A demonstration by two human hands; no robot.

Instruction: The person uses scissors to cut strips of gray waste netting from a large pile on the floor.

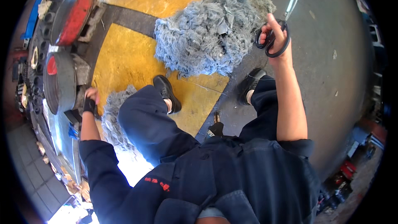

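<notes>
While the right hand [277,33] gripped black scissors [278,28] (blades up, at one o'clock), the left hand [90,101] closed on grey yarn [112,112]; cutting safely needed slower aim.

Grey fibre heap [207,33] blocks ahead; concrete floor [327,58] rightward open.

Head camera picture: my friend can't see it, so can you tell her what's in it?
A seated person in dark blue work clothes holds black-handled scissors up in the right hand, blades pointing away. The left hand, wearing a black wrist wrap, reaches toward a grey machine at the left. A big pile of grey-blue fluffy fibre lies ahead of their black shoes on the yellow and grey floor.
</notes>
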